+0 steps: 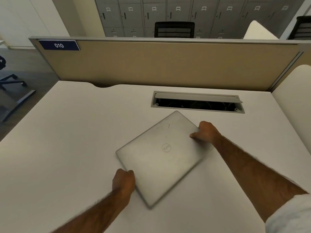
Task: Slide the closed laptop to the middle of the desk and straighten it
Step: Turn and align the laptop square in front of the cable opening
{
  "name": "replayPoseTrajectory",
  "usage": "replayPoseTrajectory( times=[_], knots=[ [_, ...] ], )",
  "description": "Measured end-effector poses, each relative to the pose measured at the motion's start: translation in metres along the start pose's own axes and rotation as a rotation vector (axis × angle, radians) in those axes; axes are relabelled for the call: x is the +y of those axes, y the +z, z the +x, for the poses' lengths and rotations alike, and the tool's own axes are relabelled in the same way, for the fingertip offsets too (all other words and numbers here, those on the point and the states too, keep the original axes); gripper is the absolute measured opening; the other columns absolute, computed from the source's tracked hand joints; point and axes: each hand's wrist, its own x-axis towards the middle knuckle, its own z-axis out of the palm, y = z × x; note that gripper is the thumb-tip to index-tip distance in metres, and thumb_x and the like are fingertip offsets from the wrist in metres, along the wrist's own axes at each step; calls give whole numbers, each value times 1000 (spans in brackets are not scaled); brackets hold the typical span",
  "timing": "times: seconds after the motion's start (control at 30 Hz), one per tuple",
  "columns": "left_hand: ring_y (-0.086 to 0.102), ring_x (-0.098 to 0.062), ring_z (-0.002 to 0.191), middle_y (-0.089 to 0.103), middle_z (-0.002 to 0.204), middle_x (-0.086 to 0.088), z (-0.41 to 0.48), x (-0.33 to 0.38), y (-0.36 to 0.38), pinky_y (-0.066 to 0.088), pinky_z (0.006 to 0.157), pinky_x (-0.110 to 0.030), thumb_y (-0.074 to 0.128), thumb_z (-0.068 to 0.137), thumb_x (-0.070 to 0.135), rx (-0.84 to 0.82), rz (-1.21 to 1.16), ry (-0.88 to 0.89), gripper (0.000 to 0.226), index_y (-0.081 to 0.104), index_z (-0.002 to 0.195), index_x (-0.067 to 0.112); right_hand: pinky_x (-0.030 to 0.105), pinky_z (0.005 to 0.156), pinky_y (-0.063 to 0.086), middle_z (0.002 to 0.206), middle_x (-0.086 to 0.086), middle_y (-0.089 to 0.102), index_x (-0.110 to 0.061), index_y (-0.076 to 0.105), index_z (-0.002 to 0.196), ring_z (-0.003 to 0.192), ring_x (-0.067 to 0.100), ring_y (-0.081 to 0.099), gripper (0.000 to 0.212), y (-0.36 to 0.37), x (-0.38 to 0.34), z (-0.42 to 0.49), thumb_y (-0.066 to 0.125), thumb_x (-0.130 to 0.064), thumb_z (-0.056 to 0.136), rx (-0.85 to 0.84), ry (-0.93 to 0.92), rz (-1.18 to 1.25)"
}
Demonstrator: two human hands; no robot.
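Note:
A closed silver laptop lies on the white desk, a little right of the desk's centre. It is turned at a clear angle, one corner pointing toward the cable slot. My left hand grips its near-left edge, fingers curled under it. My right hand holds the far-right edge, thumb on the lid. The round logo on the lid faces up.
An open cable slot with a raised grey flap is cut into the desk just behind the laptop. A beige partition labelled 010 closes off the back. A white side panel stands at the right. Office chairs and grey lockers lie beyond.

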Motion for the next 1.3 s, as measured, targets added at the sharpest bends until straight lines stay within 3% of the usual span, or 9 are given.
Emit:
replayPoseTrajectory(
  times=[0.07,0.17,0.3,0.37,0.53,0.63,0.9,1.3],
  knots=[
    [69,-36,72,71,93,-26,5,2,0,52,58,-30,50,90,11,2,65,39,26,64,101,-8,33,74,44,113,15,69,-8,60,100,102,32,65,56,4,3,-5,84,-50,74,19,26,37],
    [68,-37,84,72,99,-24,6,1,-1,46,61,-29,50,88,10,28,164,85,23,63,99,-5,33,70,44,99,13,69,-10,54,89,87,29,61,57,3,8,-9,88,-50,69,1,74,79],
    [62,-35,90,66,110,-24,9,5,0,45,70,-31,47,90,1,73,167,108,20,60,103,-7,34,71,45,77,1,53,-10,51,89,85,27,59,63,3,23,-21,90,-55,65,-44,120,115],
    [64,-37,94,65,112,-24,11,7,2,49,74,-34,43,89,-4,74,154,106,23,60,104,-7,34,69,45,82,3,56,-13,48,81,85,27,60,62,5,32,-28,90,-55,64,-42,142,137],
    [64,-41,103,64,117,-24,15,19,8,56,87,-41,42,86,-5,86,111,108,31,63,109,-4,33,69,44,91,7,62,-9,56,90,90,30,65,63,13,49,-48,89,-56,65,-23,180,186],
    [62,-44,111,62,123,-24,21,28,10,55,98,-49,42,86,-3,87,115,104,37,64,116,-3,33,66,44,90,6,62,-11,54,85,86,28,63,59,15,53,-60,89,-55,65,-7,200,221],
    [61,-44,116,62,129,-21,34,45,11,54,101,-52,41,82,-2,98,52,138,48,67,122,6,32,57,39,86,7,60,-7,55,89,81,27,60,62,26,57,-87,92,-49,64,29,267,360],
    [64,-43,116,68,126,-19,35,60,21,55,101,-49,40,83,-6,14,-7,212,52,71,124,5,32,54,35,73,4,52,-11,46,72,66,20,49,59,27,79,-103,95,-42,62,36,309,473]
  ],
)
